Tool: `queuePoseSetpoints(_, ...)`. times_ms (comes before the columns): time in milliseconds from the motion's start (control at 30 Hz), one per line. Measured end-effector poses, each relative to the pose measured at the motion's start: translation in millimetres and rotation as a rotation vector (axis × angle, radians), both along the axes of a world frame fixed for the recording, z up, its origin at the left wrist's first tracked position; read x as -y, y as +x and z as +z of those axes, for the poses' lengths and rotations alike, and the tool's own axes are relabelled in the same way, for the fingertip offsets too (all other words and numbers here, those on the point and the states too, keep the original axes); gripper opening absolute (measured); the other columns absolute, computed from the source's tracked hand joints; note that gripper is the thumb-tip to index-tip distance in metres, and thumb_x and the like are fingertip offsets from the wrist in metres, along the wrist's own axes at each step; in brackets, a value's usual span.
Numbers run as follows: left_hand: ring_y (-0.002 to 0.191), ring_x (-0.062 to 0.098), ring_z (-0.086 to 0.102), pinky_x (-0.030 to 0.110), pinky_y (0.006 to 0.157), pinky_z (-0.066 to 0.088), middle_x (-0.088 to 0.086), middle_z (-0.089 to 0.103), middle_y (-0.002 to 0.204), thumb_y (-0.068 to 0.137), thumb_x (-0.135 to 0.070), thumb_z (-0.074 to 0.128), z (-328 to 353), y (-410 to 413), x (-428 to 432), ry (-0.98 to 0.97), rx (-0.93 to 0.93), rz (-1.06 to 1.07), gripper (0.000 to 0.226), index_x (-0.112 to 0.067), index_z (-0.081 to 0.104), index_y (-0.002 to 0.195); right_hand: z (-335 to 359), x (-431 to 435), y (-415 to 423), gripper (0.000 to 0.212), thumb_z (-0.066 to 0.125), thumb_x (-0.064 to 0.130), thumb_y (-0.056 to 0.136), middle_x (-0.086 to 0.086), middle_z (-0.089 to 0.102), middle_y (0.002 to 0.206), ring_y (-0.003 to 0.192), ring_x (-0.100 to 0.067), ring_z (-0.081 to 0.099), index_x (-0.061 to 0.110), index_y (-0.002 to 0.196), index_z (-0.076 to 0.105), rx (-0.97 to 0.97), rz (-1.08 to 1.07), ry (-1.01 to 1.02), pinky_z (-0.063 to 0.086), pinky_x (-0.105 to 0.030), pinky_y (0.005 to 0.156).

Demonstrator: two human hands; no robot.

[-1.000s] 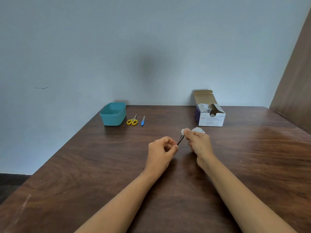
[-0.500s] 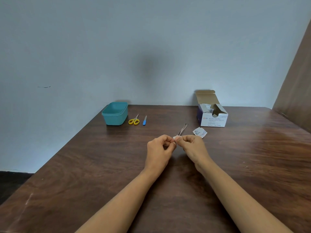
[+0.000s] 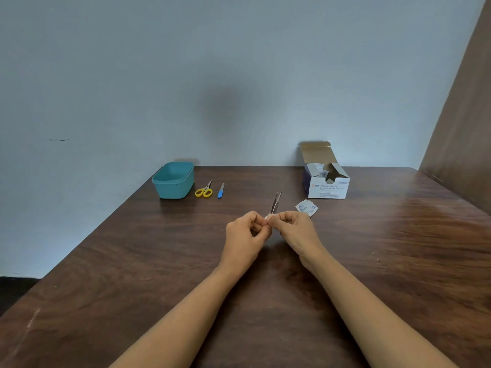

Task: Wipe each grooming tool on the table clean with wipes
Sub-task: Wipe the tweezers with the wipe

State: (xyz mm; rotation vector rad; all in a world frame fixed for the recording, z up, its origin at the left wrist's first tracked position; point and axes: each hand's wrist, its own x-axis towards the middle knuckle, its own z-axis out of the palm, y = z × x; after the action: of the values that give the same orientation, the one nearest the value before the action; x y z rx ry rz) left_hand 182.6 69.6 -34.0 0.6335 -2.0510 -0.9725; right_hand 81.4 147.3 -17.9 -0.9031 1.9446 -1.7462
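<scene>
white box [image 3: 328, 187] front printed "BD Alcohol Swabs", smaller print below unreadable

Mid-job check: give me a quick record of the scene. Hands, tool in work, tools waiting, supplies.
left hand: pinches tweezers at their lower end
right hand: pinches wipe against the tweezers
tools waiting: scissors, file, lying right of tub
supplies: open swab box; torn wrapper on table

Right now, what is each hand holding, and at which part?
The left hand holds the tweezers by their near end; the right hand pinches a white wipe on them there.
</scene>
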Motion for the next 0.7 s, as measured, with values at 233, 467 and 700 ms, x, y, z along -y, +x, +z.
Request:
queuePoseSetpoints(233,0.068,0.014,0.065,0.031,0.069,0.055,0.0,0.069,0.07,0.079,-0.013,0.07,2,-3,-2,0.037,0.05,-0.039,0.003,-0.014,0.067,0.079,-5,10,-3,0.034,0.063,0.025,0.089,0.0,0.05,0.058,0.057,-0.009,0.043,-0.005,0.075,0.065,0.008,-0.145,-0.092,0.037,-0.025,0.057)
queuePoseSetpoints(467,0.071,0.016,0.064,0.03,0.069,0.054,0.003,0.069,0.074,0.082,-0.015,0.069,2,-2,-5,0.022,0.081,-0.117,0.001,-0.014,0.068,0.083,5,1,-21,0.034,0.059,0.026,0.091,0.0,0.041,0.059,0.052,-0.008,0.035,0.012,0.061,0.057,0.181,-0.194,-0.157,0.03,-0.02,0.052)
queuePoseSetpoints(700,0.068,0.013,0.063,0.021,0.064,0.051,0.002,0.069,0.073,0.083,-0.015,0.068,0,-2,-5,-0.016,0.097,-0.079,0.001,-0.015,0.067,0.082,4,1,-16,0.028,0.06,0.026,0.092,-0.004,0.041,0.064,0.053,-0.008,0.032,0.006,0.073,0.064,0.275,-0.126,-0.099,0.028,-0.02,0.049)
